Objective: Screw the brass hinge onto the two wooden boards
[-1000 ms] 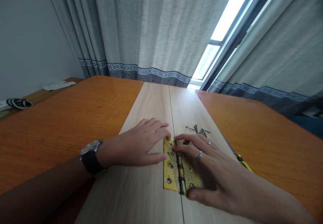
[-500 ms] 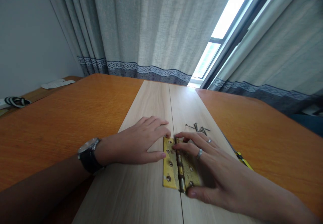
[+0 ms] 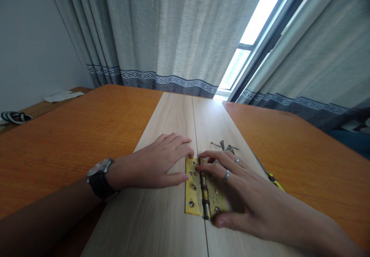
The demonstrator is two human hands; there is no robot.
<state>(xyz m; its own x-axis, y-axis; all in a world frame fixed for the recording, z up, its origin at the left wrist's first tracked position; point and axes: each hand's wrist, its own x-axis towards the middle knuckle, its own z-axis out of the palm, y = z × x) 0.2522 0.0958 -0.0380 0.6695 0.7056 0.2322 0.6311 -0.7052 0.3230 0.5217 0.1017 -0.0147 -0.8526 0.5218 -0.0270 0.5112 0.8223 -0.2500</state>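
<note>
Brass hinge point(image 3: 192, 195) lies across the seam of two pale wood boards point(image 3: 162, 218); my right hand point(image 3: 231, 187) presses it open-fingered, left hand point(image 3: 153, 164) open at its edge, screws point(image 3: 224, 146) loose beyond, undriven.

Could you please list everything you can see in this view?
Brass hinge: one, yellow, on the seam between the planks.
Screws: several, silver, on the right plank.
Planks: two, pale wood, on the table.
Table: one, orange, under the planks.
Curtains: two, grey, behind the table.
Window: one, bright, between the curtains.
Paper: one, white, on the far-left ledge.
Strap: one, black and white, on that ledge.
Object: one, yellow and black, by the right plank.
Watch: one, black, on the left wrist.
Rings: two, silver, on the right hand.
Left hand: one, at the hinge's left edge.
Right hand: one, on the hinge.
</note>
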